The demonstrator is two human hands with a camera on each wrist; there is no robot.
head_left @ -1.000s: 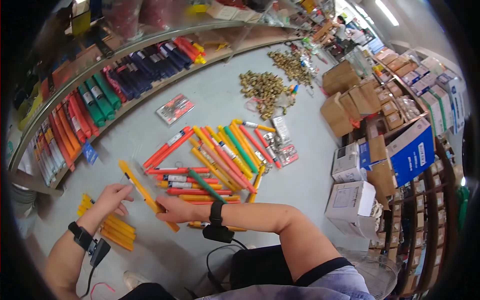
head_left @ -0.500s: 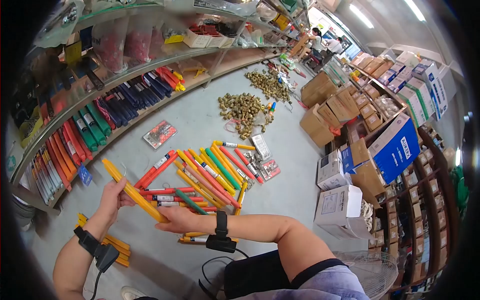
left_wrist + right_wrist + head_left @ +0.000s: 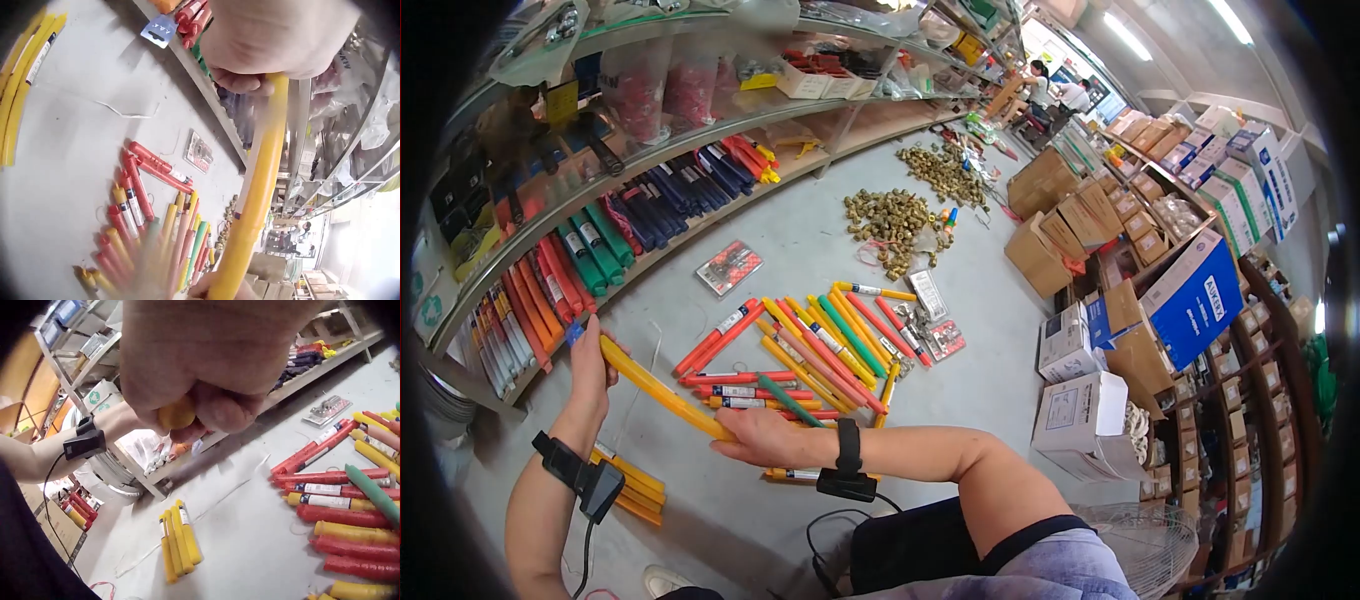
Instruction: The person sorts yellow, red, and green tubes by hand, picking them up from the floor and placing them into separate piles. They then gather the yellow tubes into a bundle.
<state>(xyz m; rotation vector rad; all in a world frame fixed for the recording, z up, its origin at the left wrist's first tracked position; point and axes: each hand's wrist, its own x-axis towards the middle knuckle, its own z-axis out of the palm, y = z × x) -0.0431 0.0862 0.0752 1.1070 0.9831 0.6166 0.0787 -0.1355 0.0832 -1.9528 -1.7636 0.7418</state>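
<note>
Both hands hold a long, slightly bowed yellow tube (image 3: 662, 390) in the air above the floor. My left hand (image 3: 590, 368) is at its upper far end, fingers curled against it in the left wrist view. The near end sits in the grip of my right hand (image 3: 762, 436); its round yellow tip (image 3: 177, 414) pokes out below the fingers in the right wrist view. Beneath the left forearm lies a small bundle of yellow tubes (image 3: 180, 540). Right of the held tube, a spread of red, yellow and green tubes (image 3: 800, 350) covers the floor, some with white labels.
Shelving (image 3: 690, 215) with bundled colored tubes runs along the left. Brass-colored fittings (image 3: 895, 225) lie heaped farther out, near a blister pack (image 3: 728, 267). Cardboard boxes (image 3: 1082, 425) and a wire fan guard (image 3: 1145, 545) are at right. People sit far back.
The left hand first came to the yellow tube, then moved up to its far end. The right hand kept its grip as the tube was raised. The head view shifted.
</note>
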